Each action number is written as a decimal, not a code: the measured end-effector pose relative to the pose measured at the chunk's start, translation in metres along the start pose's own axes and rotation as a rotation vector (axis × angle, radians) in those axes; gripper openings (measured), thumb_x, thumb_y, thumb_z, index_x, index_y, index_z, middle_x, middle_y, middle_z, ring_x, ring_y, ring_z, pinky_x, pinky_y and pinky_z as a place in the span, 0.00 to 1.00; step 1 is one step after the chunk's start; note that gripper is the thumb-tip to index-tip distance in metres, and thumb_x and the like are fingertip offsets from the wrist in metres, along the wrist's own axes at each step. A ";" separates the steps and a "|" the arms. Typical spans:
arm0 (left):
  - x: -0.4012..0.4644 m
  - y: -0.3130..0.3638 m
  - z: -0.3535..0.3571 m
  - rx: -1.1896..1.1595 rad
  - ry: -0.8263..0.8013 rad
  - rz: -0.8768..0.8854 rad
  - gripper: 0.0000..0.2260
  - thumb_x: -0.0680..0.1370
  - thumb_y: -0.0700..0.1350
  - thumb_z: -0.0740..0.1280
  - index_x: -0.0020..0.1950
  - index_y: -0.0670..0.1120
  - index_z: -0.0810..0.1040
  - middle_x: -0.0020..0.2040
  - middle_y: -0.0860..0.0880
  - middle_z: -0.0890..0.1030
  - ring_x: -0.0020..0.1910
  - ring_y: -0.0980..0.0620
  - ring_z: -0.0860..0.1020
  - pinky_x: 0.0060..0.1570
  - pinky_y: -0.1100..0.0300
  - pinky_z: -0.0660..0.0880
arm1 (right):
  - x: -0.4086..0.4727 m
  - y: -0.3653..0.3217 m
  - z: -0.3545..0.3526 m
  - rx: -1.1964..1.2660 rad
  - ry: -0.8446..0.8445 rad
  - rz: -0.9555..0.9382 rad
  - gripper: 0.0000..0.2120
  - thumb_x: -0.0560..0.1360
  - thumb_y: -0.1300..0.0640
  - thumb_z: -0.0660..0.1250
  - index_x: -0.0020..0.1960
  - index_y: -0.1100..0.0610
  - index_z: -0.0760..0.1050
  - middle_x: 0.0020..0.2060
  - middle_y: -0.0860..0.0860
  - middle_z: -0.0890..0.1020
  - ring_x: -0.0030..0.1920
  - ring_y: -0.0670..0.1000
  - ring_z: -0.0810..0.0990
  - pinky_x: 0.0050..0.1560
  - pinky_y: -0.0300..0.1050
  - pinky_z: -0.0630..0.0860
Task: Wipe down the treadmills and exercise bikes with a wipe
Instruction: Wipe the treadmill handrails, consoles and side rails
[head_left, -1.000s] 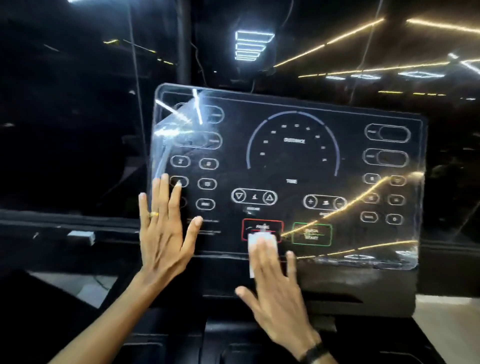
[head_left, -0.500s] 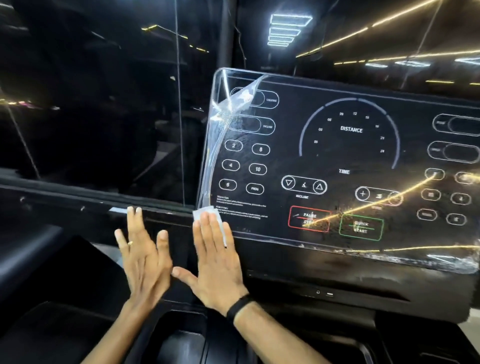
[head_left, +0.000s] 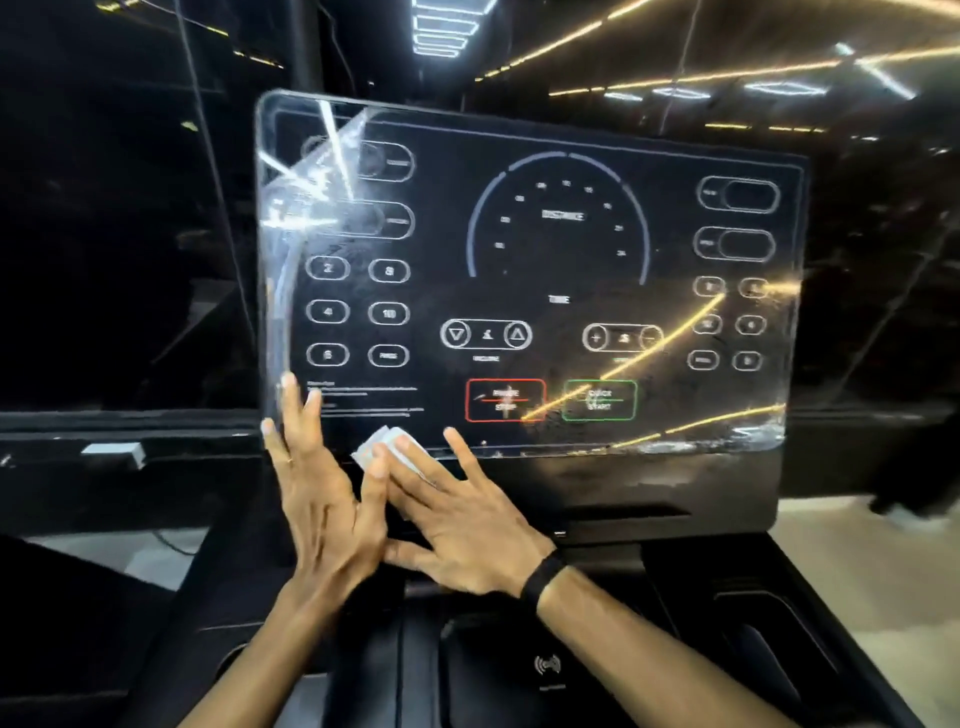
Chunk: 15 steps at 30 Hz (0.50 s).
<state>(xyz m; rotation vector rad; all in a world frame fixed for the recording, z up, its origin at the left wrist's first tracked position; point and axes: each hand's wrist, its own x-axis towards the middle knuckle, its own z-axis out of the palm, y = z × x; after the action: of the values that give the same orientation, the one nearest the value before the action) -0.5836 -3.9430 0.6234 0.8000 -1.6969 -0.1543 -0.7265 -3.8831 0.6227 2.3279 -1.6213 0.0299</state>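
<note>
A person's left hand (head_left: 317, 499), fingers straight and spread, lies flat at the console's (head_left: 530, 270) 7 o'clock corner. Just at its 3 o'clock, the right hand (head_left: 462, 525), fingers straight, presses a white wipe (head_left: 387, 449) against the console's lower edge, at 10 o'clock from the wristband (head_left: 540, 577).

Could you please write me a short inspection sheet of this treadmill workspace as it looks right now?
Surface: treadmill console, dark and glossy, with clear protective film peeling at its upper left corner.
Job's things: white wipe at the console's lower edge, left of the red button.
Clutter: nothing seen.
Grippers: right hand presses the wipe with flat fingers; left hand rests flat near the console's lower left corner.
Cables: thin dark cable on the floor at left.
Surroundings: dark room, ceiling light strips reflected on the panel.
</note>
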 end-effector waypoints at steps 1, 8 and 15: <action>0.001 0.009 0.011 -0.010 -0.011 0.024 0.34 0.82 0.60 0.52 0.80 0.40 0.48 0.81 0.38 0.49 0.80 0.43 0.54 0.77 0.39 0.43 | -0.013 0.012 -0.001 0.012 -0.010 0.017 0.37 0.82 0.35 0.49 0.82 0.53 0.40 0.81 0.46 0.39 0.78 0.45 0.30 0.73 0.58 0.23; -0.013 0.063 0.076 -0.077 -0.128 0.170 0.33 0.82 0.59 0.52 0.76 0.34 0.56 0.80 0.35 0.53 0.80 0.39 0.54 0.77 0.39 0.42 | -0.114 0.091 -0.001 0.022 -0.042 0.180 0.38 0.82 0.35 0.50 0.81 0.51 0.36 0.80 0.44 0.35 0.79 0.47 0.33 0.72 0.58 0.23; -0.023 0.104 0.117 -0.118 -0.226 0.271 0.30 0.80 0.53 0.58 0.77 0.37 0.58 0.80 0.36 0.54 0.79 0.39 0.55 0.76 0.38 0.43 | -0.193 0.143 0.008 0.007 -0.061 0.411 0.39 0.82 0.33 0.48 0.81 0.51 0.34 0.80 0.46 0.36 0.80 0.49 0.35 0.73 0.62 0.27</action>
<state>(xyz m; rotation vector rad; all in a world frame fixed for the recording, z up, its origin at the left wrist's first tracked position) -0.7315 -3.8869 0.6221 0.4721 -1.9721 -0.1612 -0.9287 -3.7539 0.6118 1.9778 -2.1040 0.0533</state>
